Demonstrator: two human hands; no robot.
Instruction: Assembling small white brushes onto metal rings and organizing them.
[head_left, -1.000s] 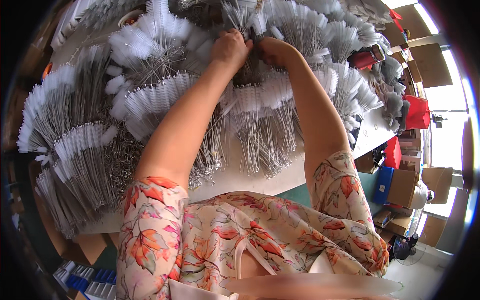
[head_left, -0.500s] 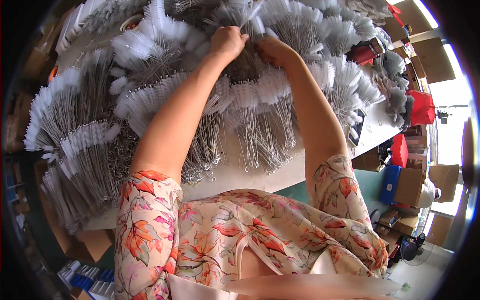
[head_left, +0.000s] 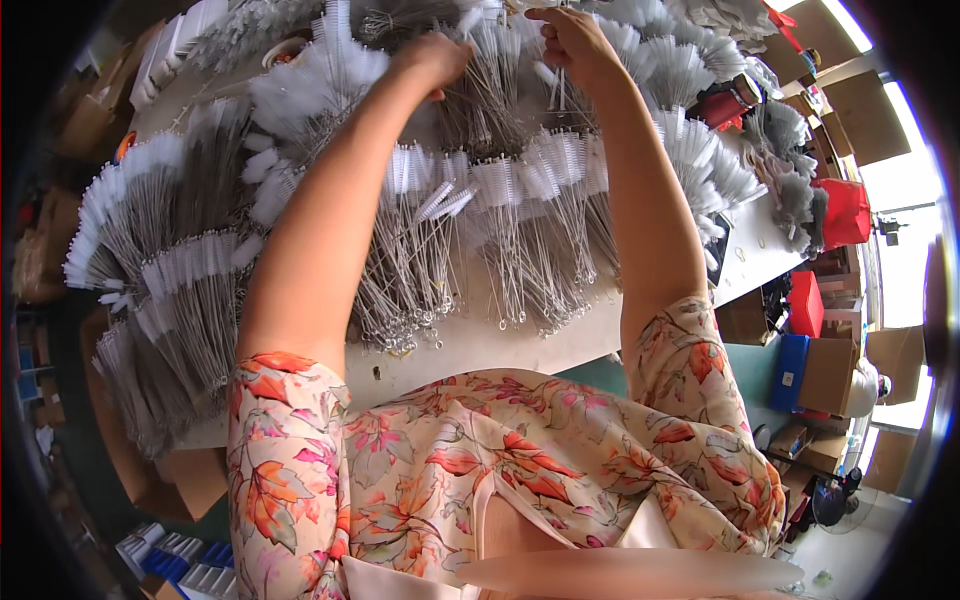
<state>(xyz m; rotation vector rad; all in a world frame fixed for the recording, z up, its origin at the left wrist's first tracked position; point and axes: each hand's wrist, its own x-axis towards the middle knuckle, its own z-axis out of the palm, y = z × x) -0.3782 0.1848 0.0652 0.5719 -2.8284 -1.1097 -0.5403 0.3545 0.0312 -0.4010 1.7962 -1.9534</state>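
From the head view I see both arms stretched far up over a white table [head_left: 520, 345] heaped with long wire-handled brushes with white bristle tips, laid in fanned bundles. My left hand [head_left: 435, 60] is curled down into a bundle of brushes [head_left: 480, 90] near the far edge; its fingers are buried among the wires, so I cannot tell whether they grip any. My right hand [head_left: 572, 40] is closed in a pinch on a few thin wire stems [head_left: 556, 90] that hang straight down from the fingertips, just beside the left hand's bundle.

Nearer to me lies a row of brushes [head_left: 500, 185] with their looped wire ends pointing at the table's near edge (the white tips form a band across the middle). More fans spread to the left [head_left: 170, 250]. At the right edge sit a red box [head_left: 845, 212] and cardboard boxes [head_left: 825, 375] below the table.
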